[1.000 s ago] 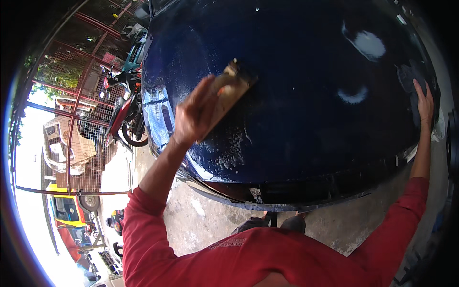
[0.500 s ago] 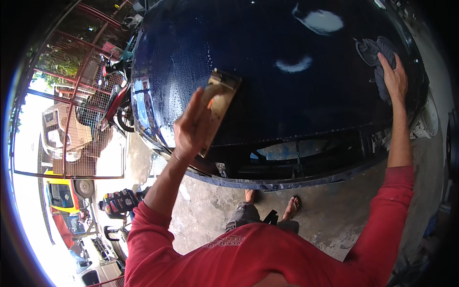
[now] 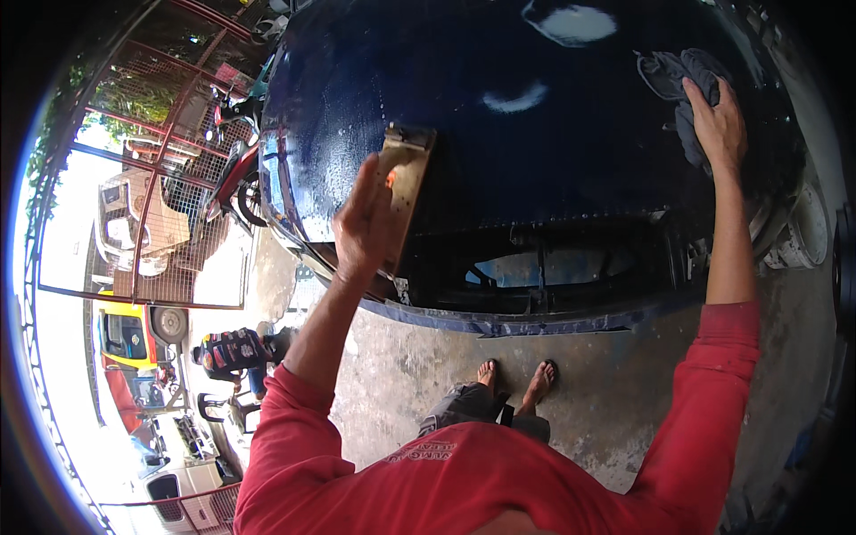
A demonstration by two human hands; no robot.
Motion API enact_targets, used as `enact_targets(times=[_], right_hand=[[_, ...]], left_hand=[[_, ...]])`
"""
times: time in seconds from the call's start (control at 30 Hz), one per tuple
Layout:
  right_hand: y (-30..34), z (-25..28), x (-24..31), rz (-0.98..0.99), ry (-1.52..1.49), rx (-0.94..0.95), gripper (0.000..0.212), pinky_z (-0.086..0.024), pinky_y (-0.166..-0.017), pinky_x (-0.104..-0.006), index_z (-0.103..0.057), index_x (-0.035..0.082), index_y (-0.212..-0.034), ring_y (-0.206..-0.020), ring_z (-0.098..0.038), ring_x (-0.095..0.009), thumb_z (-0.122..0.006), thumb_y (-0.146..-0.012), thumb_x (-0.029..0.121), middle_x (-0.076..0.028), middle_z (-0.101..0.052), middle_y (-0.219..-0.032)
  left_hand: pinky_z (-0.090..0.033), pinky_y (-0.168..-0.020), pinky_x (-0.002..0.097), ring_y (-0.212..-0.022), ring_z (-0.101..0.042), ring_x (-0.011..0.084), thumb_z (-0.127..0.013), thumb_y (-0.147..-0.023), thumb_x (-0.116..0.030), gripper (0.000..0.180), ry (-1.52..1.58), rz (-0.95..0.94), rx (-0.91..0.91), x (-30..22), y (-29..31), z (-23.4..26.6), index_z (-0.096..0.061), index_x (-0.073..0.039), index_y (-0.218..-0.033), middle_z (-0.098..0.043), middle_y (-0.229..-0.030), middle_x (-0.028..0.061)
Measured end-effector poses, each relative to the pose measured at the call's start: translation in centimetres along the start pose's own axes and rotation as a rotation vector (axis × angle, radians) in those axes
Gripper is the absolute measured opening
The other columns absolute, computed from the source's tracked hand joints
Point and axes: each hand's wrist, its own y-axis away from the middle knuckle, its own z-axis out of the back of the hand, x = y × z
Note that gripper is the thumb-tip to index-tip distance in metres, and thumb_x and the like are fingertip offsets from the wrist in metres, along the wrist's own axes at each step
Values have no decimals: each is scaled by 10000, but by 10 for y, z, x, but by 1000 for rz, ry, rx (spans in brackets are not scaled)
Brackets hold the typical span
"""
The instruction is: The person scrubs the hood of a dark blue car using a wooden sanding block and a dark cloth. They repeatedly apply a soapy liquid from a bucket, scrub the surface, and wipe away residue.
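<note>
My left hand [image 3: 358, 234] is closed on a long, worn sanding block [image 3: 412, 174], which lies on the left front part of a dark blue car hood [image 3: 553, 165]. Wet streaks and droplets cover the paint just left of the block. Over at the right side of the hood, my right hand [image 3: 720, 134] presses on a bunched grey cloth [image 3: 662, 76], thumb and fingers resting on it. Part of the cloth is hidden under that hand.
Below the hood's front edge gapes the open front of the car, with a bumper [image 3: 499, 323] beneath it. A white bucket [image 3: 807, 236] stands at the right. On the left are a parked motorcycle [image 3: 239, 174], a red mesh fence [image 3: 160, 223] and another person [image 3: 234, 352].
The view has turned slightly, so the hood sits a little differently. My left hand still has the sanding block, nearly in the same place. My right hand stays on the cloth.
</note>
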Motion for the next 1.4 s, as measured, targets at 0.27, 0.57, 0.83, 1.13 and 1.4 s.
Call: enact_targets(times=[0.27, 0.57, 0.83, 1.13, 1.4], right_hand=[[1, 0, -5, 44, 18, -19, 790, -472, -1178, -487, -619, 57, -1502, -1431, -574, -422, -606, -1011, 676, -214, -604, -1558], [-5, -4, -7, 16, -17, -1, 807, -477, -1171, -503, -613, 79, -1514, -1424, -583, -424, -638, -983, 685, -197, -617, -1549], [-5, -2, -9, 0, 15, 38, 853, -475, -1184, -501, -576, 109, -1563, -1453, -563, -417, -601, -985, 736, -192, -584, -1592], [-11, -9, -14, -48, 3, 42, 834, -463, -1182, -513, -586, 107, -1562, -1450, -570, -419, -633, -975, 698, -190, -598, -1583], [-8, -9, -17, 5, 85, 32, 790, -447, -1201, -495, -580, 136, -1575, -1459, -561, -416, -589, -1015, 692, -184, -586, -1601]], left_hand=[[-583, -1036, 497, -1229, -715, 442, -661, -1053, -300, 465, -129, -8, -143, 68, -185, -56, -674, -117, -1480, -735, -1354, 216], [-597, -1046, 407, -1267, -740, 330, -705, -1047, -184, 515, -177, -157, -34, 60, -75, -16, -627, -123, -1552, -749, -1386, 186], [-593, -1016, 450, -1219, -746, 388, -626, -1076, -264, 468, -60, 58, -112, 74, -145, -36, -642, -172, -1535, -749, -1339, 217], [-604, -1008, 440, -1201, -751, 380, -694, -1056, -318, 484, -27, 97, -63, 91, -132, -18, -667, -137, -1504, -755, -1353, 183], [-590, -1042, 446, -1250, -738, 378, -675, -1060, -246, 475, 4, 174, -79, 61, -69, -8, -653, -123, -1518, -750, -1355, 218]])
